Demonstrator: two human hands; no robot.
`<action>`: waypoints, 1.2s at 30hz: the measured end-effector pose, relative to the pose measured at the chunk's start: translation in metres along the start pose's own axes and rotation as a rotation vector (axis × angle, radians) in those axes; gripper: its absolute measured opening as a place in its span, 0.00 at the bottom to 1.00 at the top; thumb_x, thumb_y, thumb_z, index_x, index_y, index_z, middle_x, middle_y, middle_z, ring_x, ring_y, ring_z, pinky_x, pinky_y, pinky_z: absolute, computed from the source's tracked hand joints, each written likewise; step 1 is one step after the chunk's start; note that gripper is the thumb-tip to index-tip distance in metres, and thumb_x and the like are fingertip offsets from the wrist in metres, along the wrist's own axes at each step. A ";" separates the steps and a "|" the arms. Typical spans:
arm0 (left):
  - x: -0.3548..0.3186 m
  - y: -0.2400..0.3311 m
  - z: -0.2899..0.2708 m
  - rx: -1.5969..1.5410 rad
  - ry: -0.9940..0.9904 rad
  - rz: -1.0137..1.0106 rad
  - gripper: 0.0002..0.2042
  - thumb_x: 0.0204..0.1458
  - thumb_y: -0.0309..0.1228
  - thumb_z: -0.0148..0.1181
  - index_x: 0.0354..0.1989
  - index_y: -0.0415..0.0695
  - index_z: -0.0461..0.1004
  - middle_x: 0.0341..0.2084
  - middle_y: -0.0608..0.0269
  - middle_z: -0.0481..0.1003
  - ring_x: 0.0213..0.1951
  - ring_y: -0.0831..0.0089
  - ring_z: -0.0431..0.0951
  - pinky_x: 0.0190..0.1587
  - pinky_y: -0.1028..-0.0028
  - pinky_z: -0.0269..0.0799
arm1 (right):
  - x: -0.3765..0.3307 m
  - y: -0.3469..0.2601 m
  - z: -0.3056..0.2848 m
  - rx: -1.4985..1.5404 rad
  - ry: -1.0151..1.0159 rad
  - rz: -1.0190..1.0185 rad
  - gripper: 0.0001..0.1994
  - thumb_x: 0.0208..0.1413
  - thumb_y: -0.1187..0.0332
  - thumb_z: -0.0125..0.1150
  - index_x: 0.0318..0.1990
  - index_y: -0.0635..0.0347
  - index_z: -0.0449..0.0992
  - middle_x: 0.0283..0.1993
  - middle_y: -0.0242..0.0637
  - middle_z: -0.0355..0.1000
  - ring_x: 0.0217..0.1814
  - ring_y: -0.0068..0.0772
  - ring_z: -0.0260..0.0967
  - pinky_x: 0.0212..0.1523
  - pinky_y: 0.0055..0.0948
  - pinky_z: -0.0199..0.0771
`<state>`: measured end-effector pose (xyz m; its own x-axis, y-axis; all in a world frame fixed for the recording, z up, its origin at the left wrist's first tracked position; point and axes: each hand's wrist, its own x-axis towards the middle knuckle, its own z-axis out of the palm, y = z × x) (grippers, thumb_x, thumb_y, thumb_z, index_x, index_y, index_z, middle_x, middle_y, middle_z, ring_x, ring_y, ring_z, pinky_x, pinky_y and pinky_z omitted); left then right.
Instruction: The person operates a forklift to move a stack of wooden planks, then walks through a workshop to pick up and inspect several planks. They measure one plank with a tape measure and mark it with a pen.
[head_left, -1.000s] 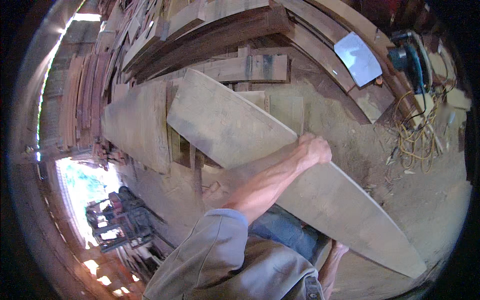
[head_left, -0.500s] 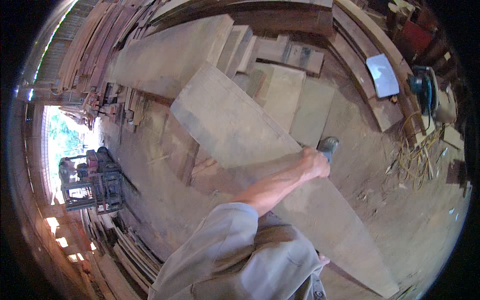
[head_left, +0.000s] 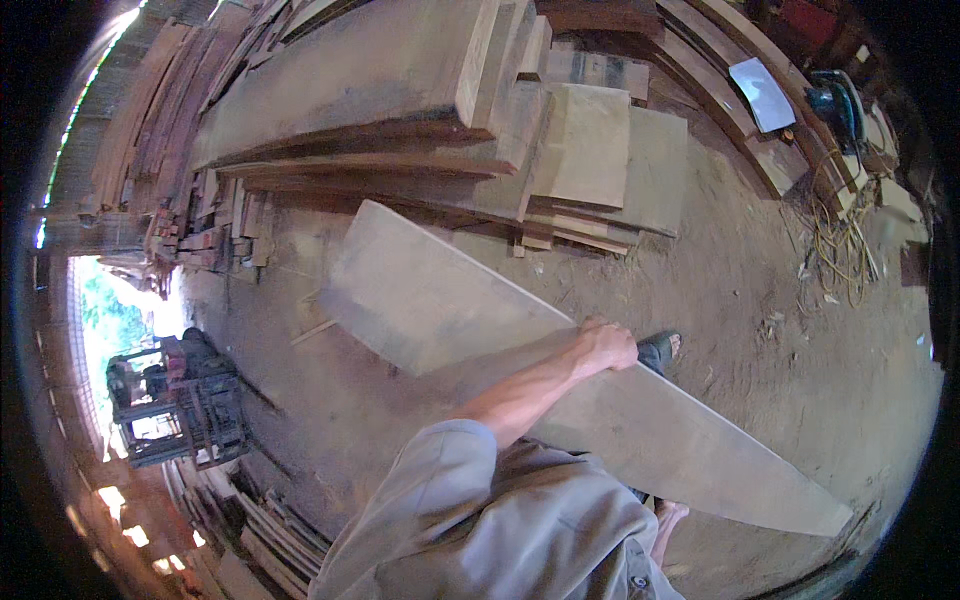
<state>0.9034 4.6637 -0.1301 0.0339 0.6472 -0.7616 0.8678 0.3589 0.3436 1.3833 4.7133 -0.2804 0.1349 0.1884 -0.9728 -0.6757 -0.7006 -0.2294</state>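
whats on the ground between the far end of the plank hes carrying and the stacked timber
In the head view, only bare dirt floor with a few small wood offcuts lies between the long plank, gripped by the hand, and the stacked timber.

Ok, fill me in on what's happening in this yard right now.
A person is carrying a long wide wooden plank across the dirt floor, one hand gripping its upper edge. Which hand it is cannot be told. A foot shows just beyond the board. Ahead lie stacked planks; a machine stands at the left.
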 end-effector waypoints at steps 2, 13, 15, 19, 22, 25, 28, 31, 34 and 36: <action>-0.018 -0.003 0.035 -0.113 0.033 -0.091 0.14 0.50 0.32 0.51 0.42 0.49 0.80 0.46 0.57 0.77 0.50 0.59 0.77 0.50 0.54 0.72 | 0.003 0.017 -0.038 0.041 0.005 0.008 0.25 0.62 0.49 0.39 0.58 0.56 0.68 0.61 0.42 0.66 0.62 0.48 0.62 0.61 0.52 0.62; -0.173 0.003 0.244 -0.206 -0.085 -0.155 0.14 0.49 0.32 0.49 0.39 0.45 0.81 0.46 0.55 0.77 0.50 0.55 0.77 0.51 0.51 0.71 | -0.060 0.116 -0.214 0.097 -0.043 -0.022 0.29 0.61 0.45 0.39 0.59 0.56 0.66 0.63 0.42 0.64 0.62 0.48 0.62 0.60 0.52 0.63; -0.191 0.013 0.272 -0.238 -0.049 -0.183 0.15 0.51 0.33 0.47 0.40 0.45 0.80 0.46 0.55 0.77 0.51 0.55 0.76 0.52 0.52 0.70 | -0.077 0.126 -0.232 0.051 -0.094 -0.070 0.29 0.60 0.44 0.40 0.59 0.56 0.66 0.62 0.41 0.65 0.61 0.48 0.62 0.59 0.51 0.64; -0.227 0.025 0.348 -0.202 0.088 -0.095 0.15 0.54 0.34 0.45 0.32 0.42 0.79 0.39 0.49 0.78 0.45 0.51 0.78 0.45 0.52 0.74 | -0.093 0.140 -0.291 0.003 -0.224 -0.117 0.29 0.59 0.45 0.42 0.59 0.56 0.66 0.60 0.39 0.67 0.59 0.48 0.64 0.58 0.50 0.65; -0.248 0.030 0.398 -0.183 0.111 -0.113 0.15 0.55 0.36 0.44 0.32 0.42 0.78 0.37 0.51 0.79 0.43 0.51 0.79 0.43 0.51 0.75 | -0.111 0.154 -0.322 -0.033 -0.234 -0.139 0.28 0.61 0.45 0.41 0.59 0.55 0.66 0.61 0.39 0.66 0.60 0.48 0.63 0.61 0.49 0.62; -0.273 0.040 0.428 -0.146 0.270 -0.039 0.14 0.54 0.34 0.45 0.35 0.43 0.79 0.35 0.50 0.79 0.40 0.51 0.80 0.40 0.51 0.76 | -0.103 0.151 -0.349 -0.043 -0.240 -0.145 0.29 0.61 0.45 0.39 0.60 0.56 0.64 0.63 0.39 0.63 0.61 0.47 0.62 0.59 0.51 0.63; -0.296 0.038 0.438 -0.244 0.126 -0.103 0.14 0.53 0.33 0.45 0.36 0.43 0.79 0.36 0.49 0.79 0.40 0.50 0.80 0.41 0.52 0.76 | -0.086 0.163 -0.399 -0.058 -0.249 -0.157 0.29 0.61 0.46 0.38 0.60 0.57 0.64 0.63 0.39 0.62 0.61 0.47 0.62 0.58 0.52 0.64; -0.314 0.013 0.479 -0.210 0.164 -0.111 0.15 0.54 0.34 0.44 0.35 0.42 0.79 0.36 0.48 0.79 0.41 0.50 0.79 0.43 0.52 0.75 | -0.088 0.192 -0.414 -0.066 -0.292 -0.193 0.29 0.61 0.46 0.36 0.61 0.57 0.63 0.63 0.40 0.63 0.61 0.48 0.62 0.58 0.52 0.65; -0.339 -0.017 0.484 -0.200 0.077 -0.158 0.16 0.55 0.35 0.43 0.37 0.43 0.79 0.39 0.50 0.78 0.44 0.52 0.79 0.46 0.52 0.73 | -0.079 0.228 -0.435 -0.083 -0.357 -0.244 0.29 0.62 0.47 0.36 0.61 0.57 0.62 0.63 0.41 0.63 0.61 0.48 0.62 0.57 0.53 0.66; -0.355 -0.045 0.497 -0.232 0.038 -0.199 0.17 0.55 0.35 0.42 0.37 0.43 0.79 0.40 0.49 0.78 0.45 0.52 0.78 0.48 0.52 0.72 | -0.085 0.262 -0.438 -0.105 -0.331 -0.257 0.28 0.62 0.47 0.36 0.61 0.57 0.62 0.62 0.41 0.63 0.60 0.48 0.62 0.57 0.54 0.66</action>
<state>1.0992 4.0836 -0.1483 -0.1480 0.5717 -0.8070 0.7188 0.6227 0.3093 1.5124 4.2123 -0.2718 0.0381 0.5648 -0.8244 -0.5709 -0.6648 -0.4818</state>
